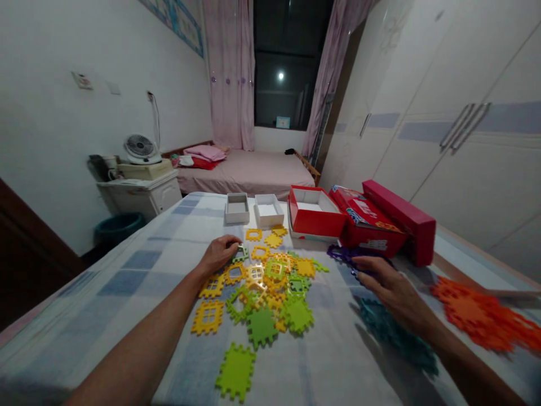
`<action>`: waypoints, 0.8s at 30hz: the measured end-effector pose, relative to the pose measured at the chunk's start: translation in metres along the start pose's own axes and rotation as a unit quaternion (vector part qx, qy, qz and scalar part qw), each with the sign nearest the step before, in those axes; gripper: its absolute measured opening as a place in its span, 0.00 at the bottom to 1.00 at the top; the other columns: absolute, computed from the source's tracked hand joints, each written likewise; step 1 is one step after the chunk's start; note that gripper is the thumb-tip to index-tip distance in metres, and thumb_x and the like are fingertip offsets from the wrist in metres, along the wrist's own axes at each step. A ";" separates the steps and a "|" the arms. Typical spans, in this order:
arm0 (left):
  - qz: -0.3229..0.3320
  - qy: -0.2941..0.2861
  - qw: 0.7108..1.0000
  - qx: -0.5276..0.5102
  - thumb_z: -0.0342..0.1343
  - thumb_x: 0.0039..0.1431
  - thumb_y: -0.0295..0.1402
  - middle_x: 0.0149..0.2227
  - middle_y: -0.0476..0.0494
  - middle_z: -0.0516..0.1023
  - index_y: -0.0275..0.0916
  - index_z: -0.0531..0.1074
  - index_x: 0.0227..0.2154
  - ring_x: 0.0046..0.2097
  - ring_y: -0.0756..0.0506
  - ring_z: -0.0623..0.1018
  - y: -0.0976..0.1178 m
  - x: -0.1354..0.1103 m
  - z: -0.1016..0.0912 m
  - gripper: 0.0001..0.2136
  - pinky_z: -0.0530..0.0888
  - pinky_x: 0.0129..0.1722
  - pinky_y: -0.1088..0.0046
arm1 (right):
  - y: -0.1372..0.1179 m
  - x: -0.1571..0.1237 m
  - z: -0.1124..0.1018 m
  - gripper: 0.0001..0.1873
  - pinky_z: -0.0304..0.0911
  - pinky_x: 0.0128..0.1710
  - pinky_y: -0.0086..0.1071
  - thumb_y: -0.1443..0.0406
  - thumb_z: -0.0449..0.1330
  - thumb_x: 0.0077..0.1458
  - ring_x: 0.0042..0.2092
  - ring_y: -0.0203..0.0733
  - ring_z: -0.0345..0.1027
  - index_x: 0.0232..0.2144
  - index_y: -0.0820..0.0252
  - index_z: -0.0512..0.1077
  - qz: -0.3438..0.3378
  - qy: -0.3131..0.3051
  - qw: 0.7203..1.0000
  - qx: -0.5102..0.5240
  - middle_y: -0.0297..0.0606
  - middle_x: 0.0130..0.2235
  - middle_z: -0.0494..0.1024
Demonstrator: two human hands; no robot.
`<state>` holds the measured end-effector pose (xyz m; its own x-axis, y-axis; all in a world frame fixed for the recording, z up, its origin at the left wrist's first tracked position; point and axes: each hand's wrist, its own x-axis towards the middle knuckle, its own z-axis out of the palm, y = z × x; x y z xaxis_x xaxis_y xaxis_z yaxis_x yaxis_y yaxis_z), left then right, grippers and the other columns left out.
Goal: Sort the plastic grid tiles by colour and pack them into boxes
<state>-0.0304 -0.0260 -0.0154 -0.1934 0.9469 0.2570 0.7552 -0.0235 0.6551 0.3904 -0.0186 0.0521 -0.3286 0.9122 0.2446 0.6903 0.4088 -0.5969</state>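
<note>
Past yellow and green pieces [275, 269] spread between the hands, two white boxes [237, 217] and a red box [318, 220] stand on the table [329, 349], while the left hand [218, 254] pinches a green frame [242, 254] and the right hand [389, 285], fingers apart, is by purple pieces [340, 254].

Pink curtains [231, 73] flank a dark window [289, 62] beyond the bed [257, 168]

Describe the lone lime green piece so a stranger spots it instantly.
On the checked cloth lies a heap of yellow and green notched pieces. Nearer the camera is a lime square. Its windowless face and solitary spot set it apart.
</note>
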 end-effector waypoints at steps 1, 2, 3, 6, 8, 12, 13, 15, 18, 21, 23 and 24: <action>0.002 -0.002 1.000 -0.002 0.46 0.51 0.41 0.34 0.45 0.80 0.38 0.77 0.35 0.35 0.46 0.76 -0.001 0.000 0.000 0.18 0.71 0.37 0.72 | -0.014 0.007 0.013 0.21 0.66 0.44 0.37 0.54 0.52 0.54 0.48 0.45 0.67 0.47 0.55 0.69 -0.028 -0.040 0.999 0.007 0.42 0.50 0.70; 0.003 -0.004 1.000 -0.003 0.46 0.51 0.41 0.34 0.44 0.80 0.37 0.77 0.36 0.35 0.46 0.76 -0.001 0.000 0.000 0.18 0.71 0.38 0.71 | -0.026 0.013 0.026 0.20 0.66 0.45 0.36 0.55 0.51 0.56 0.48 0.44 0.67 0.47 0.56 0.69 -0.053 -0.074 0.996 0.012 0.42 0.51 0.70; 0.005 -0.006 1.000 -0.004 0.46 0.51 0.40 0.34 0.44 0.80 0.37 0.77 0.36 0.35 0.46 0.76 -0.001 0.000 0.000 0.18 0.71 0.38 0.71 | -0.037 0.020 0.038 0.20 0.65 0.46 0.36 0.56 0.51 0.56 0.49 0.43 0.67 0.48 0.56 0.68 -0.074 -0.097 0.992 0.010 0.42 0.51 0.70; 0.007 -0.009 1.000 -0.006 0.46 0.52 0.40 0.35 0.44 0.80 0.37 0.77 0.36 0.35 0.45 0.76 0.001 0.000 -0.002 0.18 0.71 0.38 0.71 | -0.065 0.035 0.068 0.21 0.57 0.54 0.40 0.56 0.52 0.58 0.54 0.45 0.62 0.52 0.56 0.65 -0.142 -0.142 0.979 -0.017 0.43 0.53 0.68; 0.006 -0.011 1.000 -0.006 0.46 0.52 0.40 0.35 0.44 0.80 0.37 0.76 0.37 0.35 0.45 0.76 0.003 -0.001 -0.003 0.18 0.71 0.37 0.71 | -0.079 0.043 0.086 0.25 0.53 0.56 0.43 0.55 0.54 0.56 0.57 0.47 0.58 0.55 0.56 0.63 -0.183 -0.168 0.967 -0.050 0.43 0.55 0.67; 0.001 -0.012 1.000 -0.004 0.46 0.52 0.39 0.34 0.45 0.80 0.37 0.77 0.36 0.35 0.45 0.77 0.007 -0.002 -0.004 0.17 0.71 0.37 0.71 | -0.097 0.051 0.117 0.28 0.53 0.52 0.46 0.57 0.60 0.52 0.55 0.51 0.58 0.54 0.58 0.64 -0.195 -0.175 0.955 -0.137 0.46 0.53 0.68; 0.001 -0.011 1.000 -0.003 0.46 0.52 0.39 0.34 0.45 0.80 0.37 0.77 0.36 0.35 0.45 0.77 0.007 -0.002 -0.004 0.17 0.71 0.38 0.71 | -0.099 0.053 0.124 0.27 0.54 0.51 0.45 0.58 0.60 0.51 0.53 0.51 0.59 0.53 0.59 0.65 -0.188 -0.166 0.956 -0.149 0.47 0.52 0.68; 0.002 -0.010 1.000 -0.003 0.46 0.52 0.38 0.34 0.44 0.80 0.37 0.77 0.36 0.35 0.45 0.77 0.007 -0.002 -0.004 0.17 0.71 0.38 0.71 | -0.100 0.055 0.132 0.25 0.56 0.49 0.43 0.60 0.60 0.51 0.50 0.49 0.61 0.51 0.60 0.66 -0.177 -0.145 0.961 -0.153 0.47 0.49 0.69; 0.002 -0.006 1.000 -0.002 0.46 0.51 0.38 0.34 0.44 0.80 0.37 0.77 0.36 0.35 0.45 0.77 0.008 -0.002 -0.004 0.17 0.71 0.38 0.71 | -0.096 0.058 0.128 0.24 0.57 0.47 0.40 0.59 0.59 0.52 0.48 0.47 0.62 0.51 0.59 0.66 -0.181 -0.102 0.971 -0.120 0.44 0.46 0.69; 0.002 -0.004 1.000 -0.002 0.46 0.51 0.38 0.35 0.44 0.80 0.37 0.77 0.36 0.35 0.45 0.77 0.008 -0.002 -0.004 0.17 0.71 0.38 0.70 | -0.084 0.065 0.107 0.21 0.58 0.47 0.37 0.58 0.55 0.55 0.47 0.44 0.63 0.51 0.59 0.66 -0.150 -0.013 0.984 -0.095 0.43 0.46 0.67; 0.001 -0.004 1.000 -0.002 0.46 0.51 0.37 0.35 0.44 0.80 0.37 0.77 0.36 0.35 0.45 0.77 0.008 -0.002 -0.003 0.17 0.71 0.38 0.71 | -0.072 0.070 0.092 0.21 0.59 0.45 0.35 0.60 0.53 0.56 0.45 0.43 0.65 0.51 0.61 0.66 -0.097 0.029 0.986 -0.130 0.45 0.46 0.66; 0.000 -0.004 1.000 -0.003 0.46 0.51 0.37 0.35 0.44 0.80 0.37 0.77 0.36 0.35 0.45 0.77 0.007 -0.001 -0.003 0.17 0.71 0.38 0.71 | -0.065 0.071 0.086 0.21 0.60 0.44 0.34 0.61 0.54 0.55 0.44 0.43 0.65 0.50 0.62 0.67 -0.069 0.028 0.984 -0.160 0.46 0.47 0.65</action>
<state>-0.0267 -0.0285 -0.0089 -0.1876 0.9496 0.2513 0.7514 -0.0260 0.6593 0.2668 0.0176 0.0430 -0.4032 0.8438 0.3540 0.8122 0.5083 -0.2865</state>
